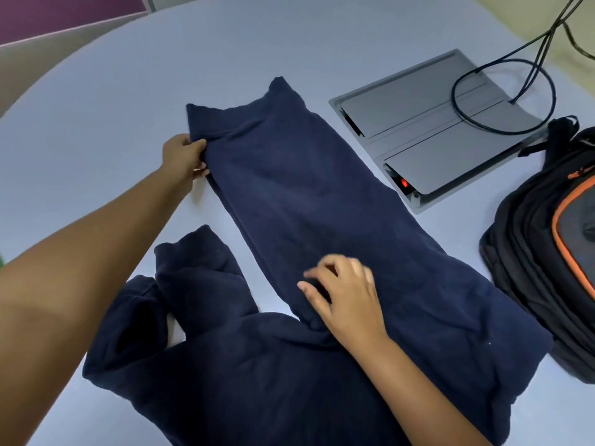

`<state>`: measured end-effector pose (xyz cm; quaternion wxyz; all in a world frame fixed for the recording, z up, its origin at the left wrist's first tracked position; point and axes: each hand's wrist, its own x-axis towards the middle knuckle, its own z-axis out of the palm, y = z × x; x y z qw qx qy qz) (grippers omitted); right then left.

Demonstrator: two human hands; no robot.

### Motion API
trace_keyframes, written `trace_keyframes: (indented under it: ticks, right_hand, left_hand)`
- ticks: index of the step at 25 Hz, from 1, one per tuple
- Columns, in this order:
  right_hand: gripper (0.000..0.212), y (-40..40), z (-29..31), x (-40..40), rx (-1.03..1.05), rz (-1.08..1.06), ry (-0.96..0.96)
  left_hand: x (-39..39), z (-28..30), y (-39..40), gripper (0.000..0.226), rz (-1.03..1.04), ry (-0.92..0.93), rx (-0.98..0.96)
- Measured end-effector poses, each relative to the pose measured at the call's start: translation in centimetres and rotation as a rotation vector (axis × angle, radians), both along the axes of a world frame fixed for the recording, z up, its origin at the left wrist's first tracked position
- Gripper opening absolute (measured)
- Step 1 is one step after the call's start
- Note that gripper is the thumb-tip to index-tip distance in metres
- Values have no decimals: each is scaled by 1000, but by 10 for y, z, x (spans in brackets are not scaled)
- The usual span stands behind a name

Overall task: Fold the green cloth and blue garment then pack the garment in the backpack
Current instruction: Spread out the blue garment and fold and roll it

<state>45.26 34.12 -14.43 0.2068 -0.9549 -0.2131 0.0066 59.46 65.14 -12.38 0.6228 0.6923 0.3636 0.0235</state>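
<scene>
- Lying across the pale desk (96, 91), the blue garment (289, 194) runs from the far centre toward the near edge of the view, with its main panel spread flat and diagonal.
- The far end of the garment shows a ribbed band with two raised corners pointing away from the person.
- A sleeve portion (193, 268) is bunched and folded back on the near left side, with a small gap of desk showing between its folds.
- The left hand (185, 159) reaches out to the far left edge of the garment; its grip is closed on the fabric edge, with thumb above and fingers curled beneath the cloth.
- The right hand (344, 294) rests on the middle of the garment, near the junction of the main panel and the lower part; its fingers are loosely bent and appear to press or pinch a small fold, but blur makes it impossible to tell whether the grip is open or closed.
- The backpack (547, 252), black with orange trim, lies at the right edge of the desk, just beside the garment's right border.
- A grey hinged cable box (428, 123) is set into the desk beyond the backpack, with a small red light at its near corner.
- Black cables (515, 62) loop over the box lid and lead off the top right.
- A sliver of green (1, 260) shows at the far left edge; what it is cannot be told.
</scene>
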Motion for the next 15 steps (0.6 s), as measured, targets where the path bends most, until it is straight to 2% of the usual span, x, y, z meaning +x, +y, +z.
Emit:
trace_keyframes:
  ticks: [4,6,9,11,12,13,15]
  right_hand:
    - [55,-2,-32,5,-283,43,25]
    - [56,-2,-40,5,-328,59,52]
    - [57,-3,-34,8,-343,71,112]
    - [61,-3,-35,10,-325,95,130]
    - [62,-2,-31,12,-280,101,185]
    - [61,-3,-24,13,-219,100,283]
    - [56,-7,-11,8,-54,82,456]
  left_hand:
    - [-11,-22,14,22,245,12,-299]
    - [-10,-23,15,19,271,62,-269]
    - [-14,-18,13,15,191,122,-104]
    - [-27,-13,9,7,39,179,127]
    - [-38,-9,5,10,-57,196,289]
    - [-56,-2,-1,16,-161,186,448]
    - [-101,16,-16,17,-307,49,651]
